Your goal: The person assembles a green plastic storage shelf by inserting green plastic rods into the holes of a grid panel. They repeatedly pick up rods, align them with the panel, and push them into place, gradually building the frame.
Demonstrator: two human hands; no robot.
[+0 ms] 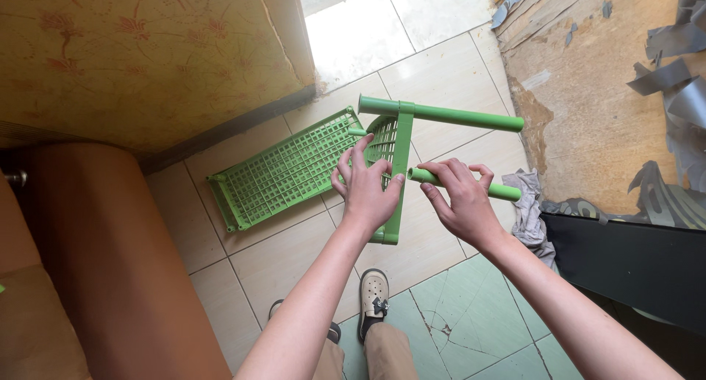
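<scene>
My left hand point(365, 181) grips the edge of a green perforated plastic shelf tray point(387, 141) held upright in front of me. My right hand point(462, 196) is closed around a green plastic tube point(504, 192) whose end meets the tray's corner by my left thumb. A second green tube point(456, 116) sticks out from the tray's upper corner toward the right. Another green perforated tray point(287, 170) lies flat on the tiled floor just left of my hands.
A brown rounded cushion point(110, 255) fills the left side under a floral patterned surface point(140, 49). A grey rag point(528, 203) lies on the floor at right beside a dark panel point(625, 259) and a worn wall. My feet in shoes point(373, 299) stand below.
</scene>
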